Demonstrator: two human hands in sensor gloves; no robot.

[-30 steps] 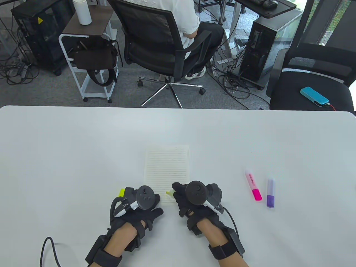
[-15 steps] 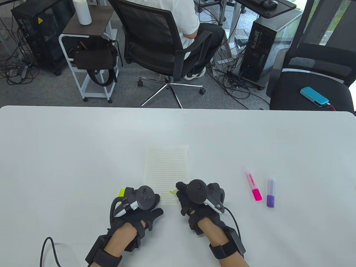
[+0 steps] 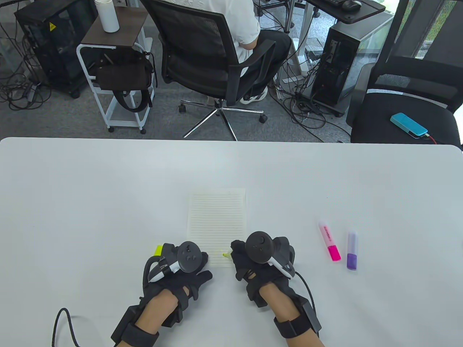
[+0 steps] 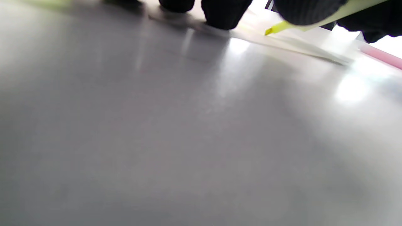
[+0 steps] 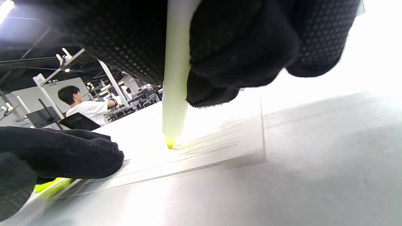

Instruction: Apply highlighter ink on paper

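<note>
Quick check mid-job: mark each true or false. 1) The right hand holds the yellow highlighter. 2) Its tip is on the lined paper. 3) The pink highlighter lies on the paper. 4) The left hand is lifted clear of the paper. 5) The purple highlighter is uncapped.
1) True: the right hand grips the yellow highlighter.
2) True: tip meets the lined paper.
3) False: the pink highlighter lies on the table, right of the paper.
4) False: the left hand rests on its near-left corner.
5) False: the purple highlighter is capped.

Office – mesh swivel chairs (image 3: 213, 47), desktop tower PCs (image 3: 340, 61), tangled floor cables (image 3: 304, 108), seated worker (image 3: 249, 32)
</note>
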